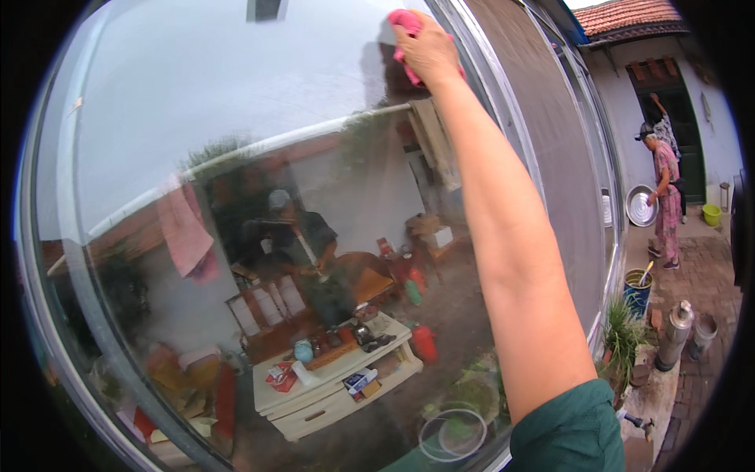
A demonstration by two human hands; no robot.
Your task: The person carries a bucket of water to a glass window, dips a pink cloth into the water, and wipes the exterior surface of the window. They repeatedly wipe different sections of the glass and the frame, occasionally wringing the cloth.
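Observation:
My right hand (432,52) presses a bunched pink cloth (404,21) against a large window pane (206,88), high up near its right side. The arm is stretched upward, and its dark green sleeve ends above the elbow. Just right of the hand runs the metal window frame (501,106). My left hand is out of view. Through the glass shows a white low table (330,386) bearing several household items. Over it lies the reflection of a person in a cap, along with sky, a roof edge and hanging cloths.
Beside the window are a mesh screen (554,147), a grassy plant (622,333), a water tap (647,428), a metal cylinder (674,339) and a dark blue bucket (638,301). Farther off, a person in pink (666,189) holds a metal basin (642,206); another reaches up a green door (691,141).

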